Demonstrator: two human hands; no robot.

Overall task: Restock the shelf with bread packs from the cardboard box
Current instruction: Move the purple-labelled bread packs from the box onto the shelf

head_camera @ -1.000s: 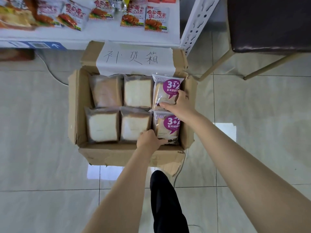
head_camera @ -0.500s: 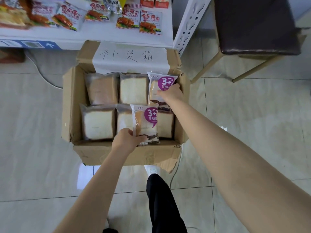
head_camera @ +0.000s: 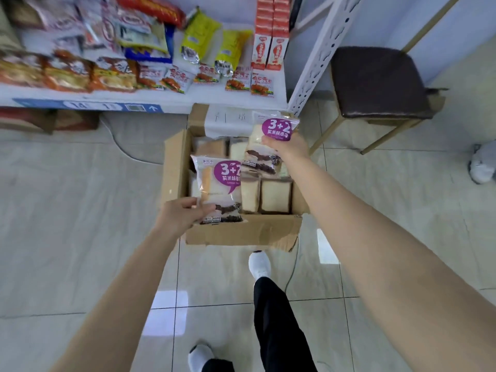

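Observation:
An open cardboard box (head_camera: 241, 233) sits on the tiled floor below a white shelf (head_camera: 188, 99). My left hand (head_camera: 178, 216) grips a bread pack with a purple "3+2" label (head_camera: 218, 183), lifted above the box's near left side. In my right hand (head_camera: 291, 149) is a second purple-label bread pack (head_camera: 271, 138), raised over the box's far right corner. Several plain white bread packs (head_camera: 275, 196) lie inside the box, partly hidden behind the two lifted packs.
The shelf holds many snack packets (head_camera: 166, 79), yellow bags (head_camera: 200, 40) and red cartons (head_camera: 271, 47). A white shelf post (head_camera: 316, 63) stands right of the box, with a dark cushioned stool (head_camera: 375, 81) beyond it. My legs (head_camera: 273, 312) are below the box. A cable (head_camera: 120, 140) trails on the floor.
Both hands have lifted their purple-label packs up out of the box. My view has tilted upward, bringing more of the shelf into sight.

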